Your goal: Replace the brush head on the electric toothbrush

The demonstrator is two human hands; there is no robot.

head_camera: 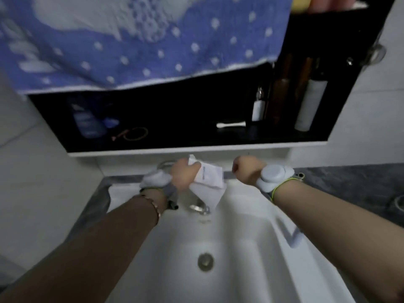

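My left hand point(184, 174) is closed around a white paper-like packet point(208, 182) with small printed text, held over the back of the sink above the tap. My right hand point(246, 169) is a closed fist a short way to the right of the packet and apart from it; whether it holds anything is hidden. A white toothbrush-like stick point(230, 124) lies flat on the dark shelf above. Both wrists wear white sensor bands. No brush head shows outside the packet.
A white sink point(240, 270) with a metal drain point(205, 261) lies below, its chrome tap point(200, 208) under the packet. A blue patterned towel point(140, 40) hangs over the dark shelf point(175, 119), which holds bottles point(310, 106). The grey counter point(349, 189) runs to the right.
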